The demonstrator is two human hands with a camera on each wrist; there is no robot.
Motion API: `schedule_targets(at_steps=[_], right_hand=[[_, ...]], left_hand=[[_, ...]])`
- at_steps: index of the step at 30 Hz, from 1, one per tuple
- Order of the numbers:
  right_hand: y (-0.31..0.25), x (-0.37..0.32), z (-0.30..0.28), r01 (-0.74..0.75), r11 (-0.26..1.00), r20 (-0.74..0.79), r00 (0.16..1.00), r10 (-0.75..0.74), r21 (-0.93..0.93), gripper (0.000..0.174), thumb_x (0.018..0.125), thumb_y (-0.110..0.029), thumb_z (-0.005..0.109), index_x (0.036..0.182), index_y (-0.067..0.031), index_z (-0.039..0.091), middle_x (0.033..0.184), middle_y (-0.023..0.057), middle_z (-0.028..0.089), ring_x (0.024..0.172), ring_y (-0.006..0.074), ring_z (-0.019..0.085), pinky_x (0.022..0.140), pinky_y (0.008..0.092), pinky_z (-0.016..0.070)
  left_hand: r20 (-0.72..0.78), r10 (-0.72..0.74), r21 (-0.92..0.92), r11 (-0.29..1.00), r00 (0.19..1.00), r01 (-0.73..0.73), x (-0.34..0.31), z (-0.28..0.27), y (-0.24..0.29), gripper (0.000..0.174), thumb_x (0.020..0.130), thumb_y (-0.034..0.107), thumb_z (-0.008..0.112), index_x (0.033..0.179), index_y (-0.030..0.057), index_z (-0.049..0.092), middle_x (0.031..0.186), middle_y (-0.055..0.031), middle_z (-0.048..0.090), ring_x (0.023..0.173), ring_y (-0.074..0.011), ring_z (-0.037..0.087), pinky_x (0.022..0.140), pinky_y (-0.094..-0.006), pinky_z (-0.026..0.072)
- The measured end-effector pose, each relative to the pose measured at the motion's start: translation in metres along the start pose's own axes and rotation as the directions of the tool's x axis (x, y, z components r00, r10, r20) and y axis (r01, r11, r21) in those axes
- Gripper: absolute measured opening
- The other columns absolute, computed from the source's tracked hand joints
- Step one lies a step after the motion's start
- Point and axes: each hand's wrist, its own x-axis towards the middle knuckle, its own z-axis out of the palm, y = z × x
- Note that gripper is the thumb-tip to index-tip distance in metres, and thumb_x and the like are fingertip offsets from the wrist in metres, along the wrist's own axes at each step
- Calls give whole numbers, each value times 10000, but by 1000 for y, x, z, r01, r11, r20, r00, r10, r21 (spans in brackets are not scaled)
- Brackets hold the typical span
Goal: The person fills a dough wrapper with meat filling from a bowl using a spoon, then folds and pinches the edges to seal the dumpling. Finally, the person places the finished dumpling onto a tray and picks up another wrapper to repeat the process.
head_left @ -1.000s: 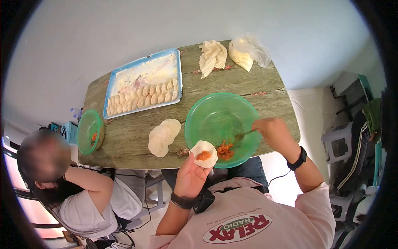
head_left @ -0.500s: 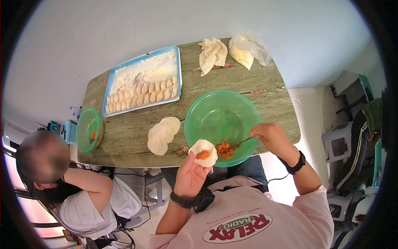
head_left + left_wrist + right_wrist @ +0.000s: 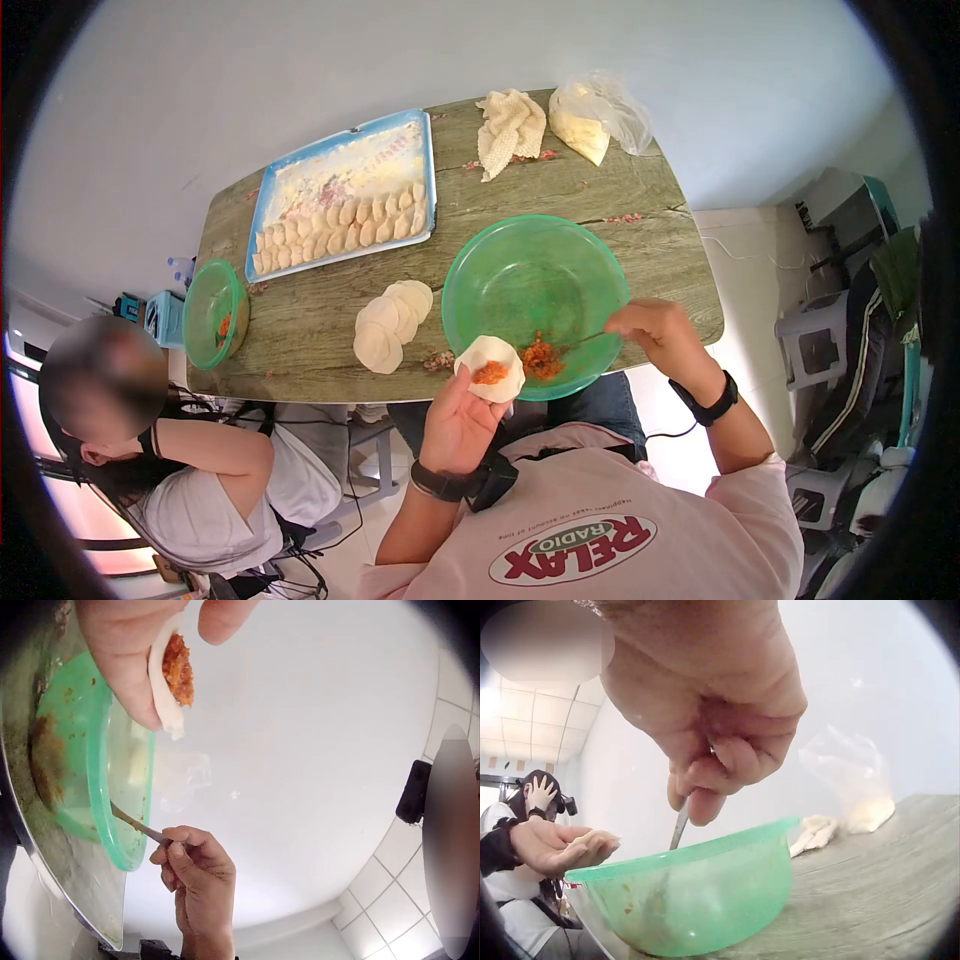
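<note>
My left hand (image 3: 461, 428) holds a round dough wrapper (image 3: 507, 382) with orange-red filling (image 3: 490, 373) at its centre, over the near left rim of a large green bowl (image 3: 500, 245). In the left wrist view the thumb and fingers hold the wrapper (image 3: 159, 682) curved around the filling (image 3: 178, 671). My right hand (image 3: 660, 335) grips a metal utensil at the bowl's right side; its handle (image 3: 148, 832) runs into the bowl, and its tip is hidden in the left wrist view. More filling (image 3: 541, 360) lies in the bowl's near part.
Left of the bowl lie overlapping wrappers (image 3: 385, 325). Behind them a blue-rimmed tray (image 3: 433, 165) bears rows of dumplings (image 3: 335, 238). A smaller green bowl (image 3: 197, 310) stands at the left edge, near a seated person (image 3: 215, 500). A cloth (image 3: 512, 130) and plastic bag (image 3: 590, 125) lie at the back.
My right hand has moved down and slightly right from its first position, and the utensil has reached the filling and then drawn a little back. My left hand has stayed nearly still with the wrapper.
</note>
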Motion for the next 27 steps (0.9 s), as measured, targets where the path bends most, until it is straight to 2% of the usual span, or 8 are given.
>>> schedule_targets(at_steps=[2, 5, 10, 17, 19, 23, 25, 27], right_hand=[[2, -1, 3, -14, 999, -17, 1000, 13, -38, 205, 703, 83, 588, 859, -44, 627, 820, 123, 637, 757, 309, 615, 641, 367, 482], [6, 1, 6, 81, 984, -3, 997, -82, -156, 207, 707, 79, 586, 872, -37, 629, 827, 127, 638, 763, 308, 617, 645, 364, 486], [5, -2, 3, -9, 994, -3, 1000, 10, 108, 164, 756, 78, 574, 874, -16, 637, 826, 139, 638, 738, 273, 629, 646, 326, 495], [11, -6, 0, -62, 979, 16, 998, 60, 196, 124, 798, 64, 566, 886, 9, 635, 763, 104, 642, 655, 168, 615, 611, 280, 491], [15, -7, 0, -195, 927, 66, 981, 183, 319, 115, 811, 54, 566, 885, 8, 641, 732, 62, 633, 644, 120, 584, 580, 259, 469], [14, -7, -5, -353, 863, 145, 936, 322, 362, 119, 804, 50, 573, 874, -4, 651, 707, 38, 613, 613, 82, 546, 531, 223, 426], [17, -6, -8, -533, 730, 263, 846, 464, 427, 122, 796, 48, 574, 868, -9, 654, 694, 29, 592, 584, 68, 520, 501, 200, 387], [14, -6, -9, -532, 709, 273, 846, 457, 463, 120, 795, 47, 575, 868, -7, 654, 673, 28, 580, 568, 64, 509, 492, 197, 377]], left_hand=[[4, 8, -11, 1000, 1000, -8, 0, 2, -1, 424, 964, 253, 438, 1294, -6, 378, 1309, -127, 469, 1220, -254, 457, 1031, -412, 365], [-5, 23, -10, 1000, 1000, -23, 5, 2, -1, 420, 965, 252, 435, 1296, -1, 379, 1314, -126, 466, 1224, -256, 453, 1032, -412, 363], [29, 6, 14, 1000, 1000, -7, 5, -5, -2, 421, 973, 254, 413, 1324, 29, 356, 1357, -115, 429, 1267, -258, 407, 1064, -434, 332], [-4, 1, 19, 1000, 1000, -1, 4, -3, -3, 425, 973, 259, 414, 1325, 29, 353, 1356, -124, 428, 1268, -260, 404, 1065, -429, 333], [-2, 3, 19, 1000, 1000, -3, 3, -2, -3, 425, 973, 258, 414, 1325, 28, 354, 1356, -125, 427, 1268, -260, 404, 1066, -429, 332], [10, 5, 19, 1000, 1000, -6, 2, -2, -3, 425, 973, 259, 415, 1323, 25, 354, 1356, -127, 427, 1267, -260, 406, 1069, -426, 330], [8, 4, 18, 1000, 1000, -5, 3, -3, -3, 425, 973, 260, 414, 1322, 24, 355, 1354, -127, 429, 1266, -259, 407, 1069, -425, 330], [6, 3, 17, 1000, 1000, -3, 2, -2, -3, 424, 974, 261, 414, 1320, 23, 357, 1353, -126, 431, 1266, -259, 408, 1069, -424, 331]])
